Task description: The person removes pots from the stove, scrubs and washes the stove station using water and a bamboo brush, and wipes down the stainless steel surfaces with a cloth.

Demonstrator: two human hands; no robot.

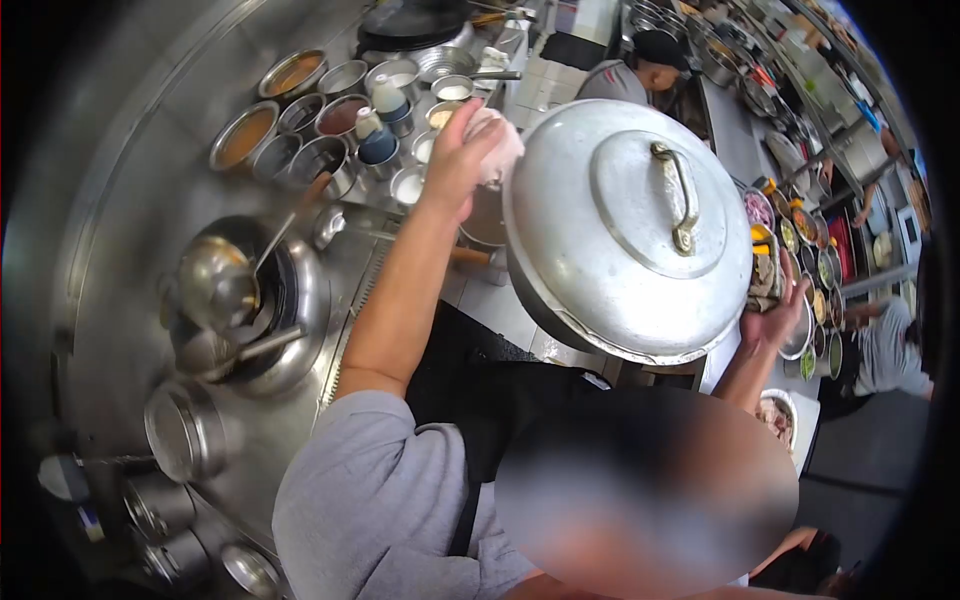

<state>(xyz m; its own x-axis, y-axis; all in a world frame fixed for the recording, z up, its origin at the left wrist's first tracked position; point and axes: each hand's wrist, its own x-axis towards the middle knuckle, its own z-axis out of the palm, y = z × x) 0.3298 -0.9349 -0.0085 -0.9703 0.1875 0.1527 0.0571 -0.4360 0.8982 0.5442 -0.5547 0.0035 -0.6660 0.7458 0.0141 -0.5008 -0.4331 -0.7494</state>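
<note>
- One domed aluminium lid (pixel 620 230) covers a pot (pixel 544 318), between left hand (pixel 460 160) and right hand (pixel 776 318).
- Left hand clutches pale cloth (pixel 503 152) beside the lid.
- Right hand: fingers spread, grip impossible to tell.

Lid (pixel 610 220) between both hands (pixel 462 165) (pixel 775 318)

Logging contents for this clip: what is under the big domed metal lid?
Beneath the lid, only the outer side of a darker vessel shows. Its inside is covered, so whether it holds anything cannot be seen.
</note>
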